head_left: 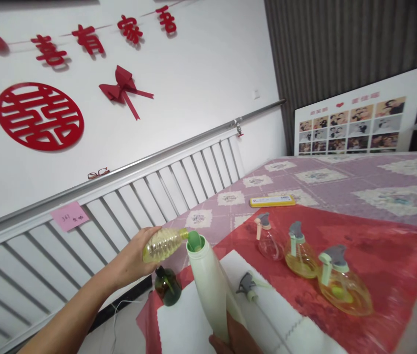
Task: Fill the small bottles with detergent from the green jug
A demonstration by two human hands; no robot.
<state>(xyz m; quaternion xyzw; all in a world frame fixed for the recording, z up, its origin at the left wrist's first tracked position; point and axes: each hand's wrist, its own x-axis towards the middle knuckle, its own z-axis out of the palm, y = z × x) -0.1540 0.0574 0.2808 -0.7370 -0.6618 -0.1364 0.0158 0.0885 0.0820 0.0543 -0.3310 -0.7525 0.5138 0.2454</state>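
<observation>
My left hand is wrapped round a clear ribbed bottle of pale yellow liquid, tipped nearly level. Its yellow neck points into the mouth of a tall pale green bottle. Something green shows at that mouth; I cannot make out whether it is a separate piece. At the bottom edge, my right hand grips the lower part of the green bottle, which leans to the left. A dark green bottle stands under the ribbed one. A grey trigger spray head with a thin tube lies right of the green bottle on white paper.
Three spray bottles stand to the right on a red plastic sheet: a clear one and two with yellow liquid, a middle one and a near one. Behind lies a yellow-edged case. A white radiator borders the table's left.
</observation>
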